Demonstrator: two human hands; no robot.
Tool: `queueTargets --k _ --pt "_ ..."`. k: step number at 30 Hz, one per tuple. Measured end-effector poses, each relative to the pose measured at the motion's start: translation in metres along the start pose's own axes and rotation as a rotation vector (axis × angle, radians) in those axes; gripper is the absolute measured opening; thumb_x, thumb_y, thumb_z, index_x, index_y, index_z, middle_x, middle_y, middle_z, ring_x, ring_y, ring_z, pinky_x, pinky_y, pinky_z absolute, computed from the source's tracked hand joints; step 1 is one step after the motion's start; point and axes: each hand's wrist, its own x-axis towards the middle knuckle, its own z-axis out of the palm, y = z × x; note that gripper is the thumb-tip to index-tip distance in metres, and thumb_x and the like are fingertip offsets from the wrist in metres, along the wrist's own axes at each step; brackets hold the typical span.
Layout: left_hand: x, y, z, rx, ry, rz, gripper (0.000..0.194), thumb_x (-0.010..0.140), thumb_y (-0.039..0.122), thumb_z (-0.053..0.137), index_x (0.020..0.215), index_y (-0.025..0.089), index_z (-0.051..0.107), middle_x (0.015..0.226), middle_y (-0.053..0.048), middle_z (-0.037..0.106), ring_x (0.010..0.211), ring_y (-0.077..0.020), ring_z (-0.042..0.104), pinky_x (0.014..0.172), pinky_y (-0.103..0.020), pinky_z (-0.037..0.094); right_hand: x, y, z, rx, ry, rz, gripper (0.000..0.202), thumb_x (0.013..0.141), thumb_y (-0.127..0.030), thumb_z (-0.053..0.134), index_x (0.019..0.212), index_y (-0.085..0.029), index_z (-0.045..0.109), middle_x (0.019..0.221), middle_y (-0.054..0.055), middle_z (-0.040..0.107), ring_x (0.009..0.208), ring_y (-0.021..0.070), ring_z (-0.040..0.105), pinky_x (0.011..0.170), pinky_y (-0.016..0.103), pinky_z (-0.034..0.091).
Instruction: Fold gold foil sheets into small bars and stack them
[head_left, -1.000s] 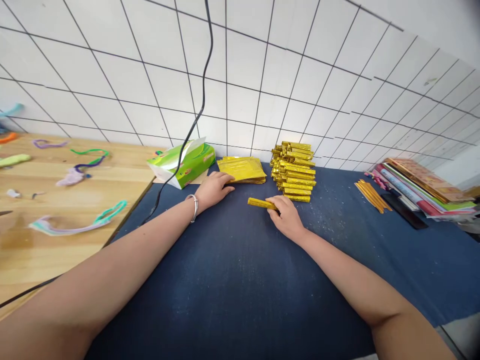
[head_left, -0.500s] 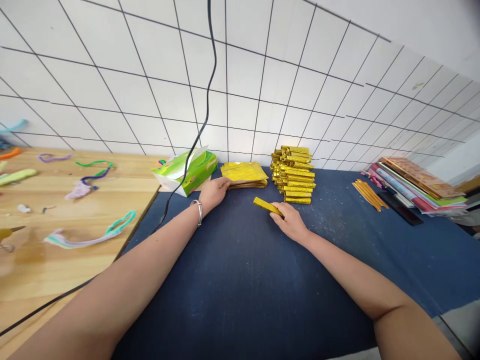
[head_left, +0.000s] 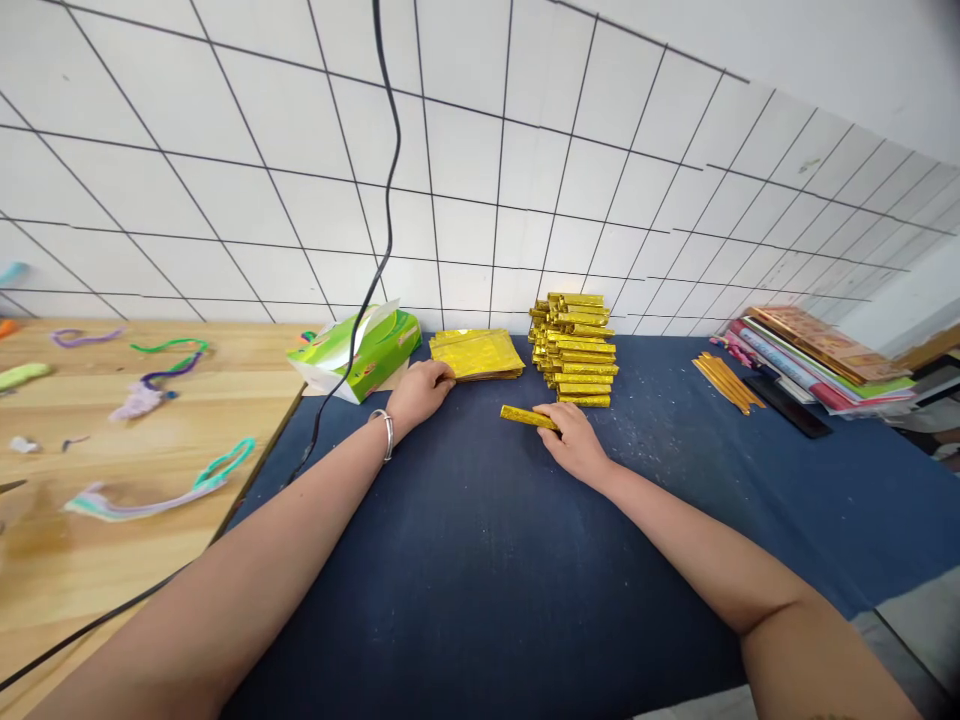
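A flat stack of gold foil sheets point(head_left: 478, 353) lies on the dark blue tabletop point(head_left: 480, 560) near the wall. My left hand point(head_left: 421, 393), with a silver bangle at the wrist, is closed at the stack's near left corner, thumb and fingers pinching its edge. In my right hand point(head_left: 574, 437) is a gold folded strip point(head_left: 527, 416), gripped at its right end, the other end pointing left. Just behind that hand rises a pile of similar gold strips point(head_left: 581, 350), right of the foil stack.
Left of the stack sits a green tissue pack point(head_left: 364, 350), crossed by a black cable point(head_left: 389, 200). Craft pieces lie on the wooden table point(head_left: 97, 420). At the right are orange sticks point(head_left: 727, 382), a black bar point(head_left: 787, 405) and stacked books point(head_left: 832, 360).
The camera view has shifted slightly. The strip in my right hand lies nearer to level than before. My left hand stays at the foil stack's corner.
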Motion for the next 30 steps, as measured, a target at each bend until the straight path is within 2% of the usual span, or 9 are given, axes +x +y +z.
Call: queueTargets --k 5,9,19,25,30 --pt "0.0 -0.001 0.0 0.012 -0.014 0.031 0.02 0.08 0.031 0.049 0.089 0.019 0.064 0.086 -0.006 0.065 0.084 -0.0213 0.056 0.078 -0.032 0.042 0.002 0.008 0.001 -0.035 -0.022 0.06 0.031 0.078 -0.014 0.053 0.108 -0.023 0.058 0.102 0.005 0.06 0.099 0.0214 0.05 0.086 0.037 0.038" --pt "0.0 0.001 -0.003 0.004 -0.02 0.045 0.022 0.079 0.033 0.049 0.089 0.02 0.064 0.084 -0.005 0.065 0.083 -0.0208 0.056 0.077 -0.031 0.042 0.002 0.009 -0.001 -0.1 -0.084 0.029 0.03 0.078 -0.015 0.055 0.107 -0.023 0.059 0.105 0.005 0.059 0.102 0.0215 0.047 0.087 0.037 0.037" --pt "0.0 -0.001 -0.002 -0.04 -0.022 0.078 0.03 0.083 0.037 0.042 0.099 0.023 0.065 0.098 -0.005 0.067 0.091 -0.0214 0.058 0.085 -0.033 0.043 0.004 -0.003 -0.004 -0.213 -0.156 -0.047 0.037 0.085 -0.014 0.047 0.12 -0.023 0.052 0.109 0.008 0.058 0.102 0.0228 0.047 0.087 0.04 0.036" --pt "-0.003 0.005 -0.007 -0.049 0.056 0.105 0.03 0.086 0.034 0.04 0.092 0.021 0.066 0.099 -0.006 0.067 0.092 -0.0203 0.058 0.089 -0.033 0.041 0.003 -0.003 -0.009 -0.212 -0.073 -0.079 0.035 0.085 -0.012 0.045 0.115 -0.025 0.057 0.111 0.007 0.057 0.104 0.0242 0.046 0.088 0.042 0.036" --pt "-0.004 0.007 -0.009 -0.035 0.055 0.113 0.028 0.086 0.031 0.041 0.091 0.02 0.066 0.098 -0.006 0.066 0.093 -0.0204 0.057 0.089 -0.034 0.039 0.006 0.005 -0.018 -0.244 -0.025 -0.07 0.036 0.083 -0.011 0.045 0.113 -0.025 0.059 0.108 0.007 0.059 0.103 0.0246 0.047 0.086 0.042 0.037"
